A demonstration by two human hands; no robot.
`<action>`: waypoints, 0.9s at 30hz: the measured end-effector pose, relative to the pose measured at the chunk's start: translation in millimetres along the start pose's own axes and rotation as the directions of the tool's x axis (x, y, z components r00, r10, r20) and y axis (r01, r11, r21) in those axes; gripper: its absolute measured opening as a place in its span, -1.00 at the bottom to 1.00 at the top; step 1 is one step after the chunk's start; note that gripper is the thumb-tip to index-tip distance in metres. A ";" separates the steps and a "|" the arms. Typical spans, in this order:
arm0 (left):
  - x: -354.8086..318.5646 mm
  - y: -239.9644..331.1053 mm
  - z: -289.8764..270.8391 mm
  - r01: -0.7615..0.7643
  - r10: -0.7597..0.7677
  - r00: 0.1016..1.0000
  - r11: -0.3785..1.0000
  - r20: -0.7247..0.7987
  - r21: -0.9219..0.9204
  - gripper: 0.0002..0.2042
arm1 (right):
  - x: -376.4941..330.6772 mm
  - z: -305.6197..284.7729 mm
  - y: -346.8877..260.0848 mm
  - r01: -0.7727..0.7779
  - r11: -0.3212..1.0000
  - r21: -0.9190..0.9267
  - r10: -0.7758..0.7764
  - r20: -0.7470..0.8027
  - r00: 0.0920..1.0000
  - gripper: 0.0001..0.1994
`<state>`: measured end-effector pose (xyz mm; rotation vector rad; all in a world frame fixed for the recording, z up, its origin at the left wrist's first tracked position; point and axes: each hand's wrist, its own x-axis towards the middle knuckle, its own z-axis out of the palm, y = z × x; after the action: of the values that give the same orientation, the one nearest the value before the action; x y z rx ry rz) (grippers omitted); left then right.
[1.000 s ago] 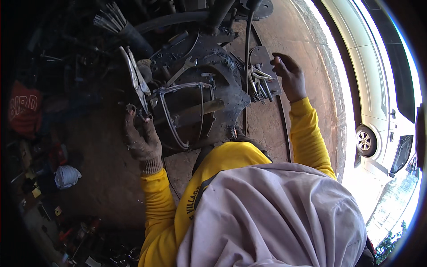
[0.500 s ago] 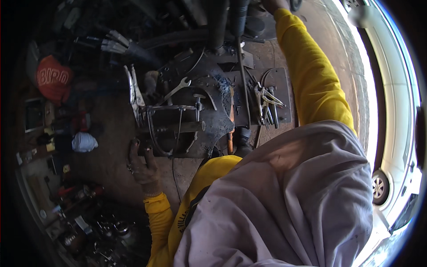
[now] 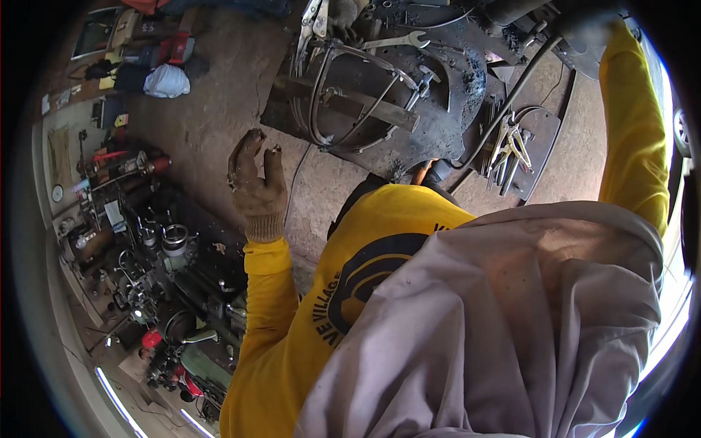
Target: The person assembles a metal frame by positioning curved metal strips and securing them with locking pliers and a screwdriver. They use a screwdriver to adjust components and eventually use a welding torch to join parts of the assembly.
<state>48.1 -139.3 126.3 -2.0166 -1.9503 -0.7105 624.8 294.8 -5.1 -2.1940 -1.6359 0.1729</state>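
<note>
My left hand (image 3: 255,182), in a dirty work glove, hovers over the dirt floor with its fingers spread and nothing in it. It is just left of a dark round metal workpiece (image 3: 438,80) that carries a bent rod frame (image 3: 343,95) and a flat bar (image 3: 376,111). A spanner (image 3: 394,40) and locking pliers (image 3: 310,22) lie at the workpiece's far edge. My right arm in a yellow sleeve (image 3: 631,124) stretches to the upper right. The right hand (image 3: 584,25) is a blur at the rim, so its grip is unclear.
A small dark plate with several hand tools (image 3: 511,146) lies right of the workpiece, crossed by a black hose (image 3: 511,98). Engine parts and machinery (image 3: 168,277) crowd the lower left. A white cloth bundle (image 3: 166,80) and red tools (image 3: 139,164) lie at the left.
My left hand has come off the pliers beside the rod frame and now hangs open over the floor. My right arm has reached up and away to the top rim.
</note>
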 end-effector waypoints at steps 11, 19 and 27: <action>4.9 9.5 11.0 0.151 -0.143 0.988 0.964 0.049 -0.219 -0.73 | -204.7 -85.9 22.2 0.069 0.442 0.894 0.304 -0.221 0.927 -0.84; 63.8 141.2 54.3 -0.129 0.487 0.853 0.546 0.188 -0.828 -0.32 | -452.2 -100.9 -43.3 0.193 0.359 0.913 0.054 -0.227 0.972 -0.86; 64.1 205.5 81.4 0.310 0.463 0.718 0.456 0.520 -0.834 0.29 | -484.4 -27.8 -66.7 0.151 0.676 0.721 -0.235 0.017 0.972 -0.67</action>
<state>263.6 -58.9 121.2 -3.4815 -1.9300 -1.3104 424.9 -152.0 -19.6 -1.4135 -1.4859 0.7513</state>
